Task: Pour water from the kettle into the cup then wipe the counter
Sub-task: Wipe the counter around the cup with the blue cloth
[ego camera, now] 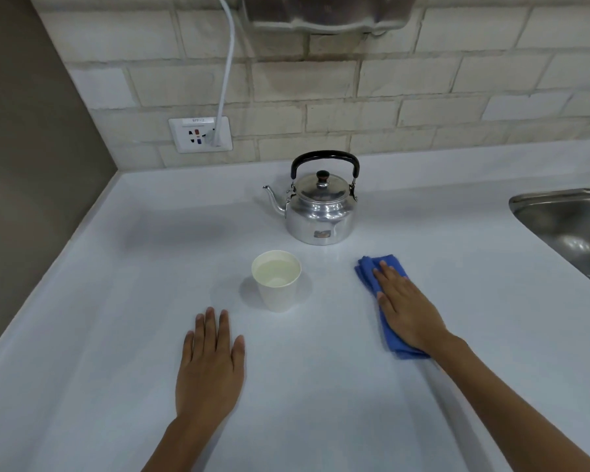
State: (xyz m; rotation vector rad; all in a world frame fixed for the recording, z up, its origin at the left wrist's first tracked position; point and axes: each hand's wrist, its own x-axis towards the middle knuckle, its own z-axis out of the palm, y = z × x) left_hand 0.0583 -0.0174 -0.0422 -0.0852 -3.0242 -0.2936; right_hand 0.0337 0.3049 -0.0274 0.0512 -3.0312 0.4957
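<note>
A shiny metal kettle with a black handle stands upright at the back of the white counter, spout pointing left. In front of it a white paper cup holds water. My right hand lies flat, palm down, pressing on a folded blue cloth to the right of the cup. My left hand rests flat on the counter, fingers together, just left of and nearer than the cup, holding nothing.
A steel sink is set into the counter at the right edge. A wall socket with a white cable plugged in sits on the brick-tiled wall behind. A brown wall closes the left side.
</note>
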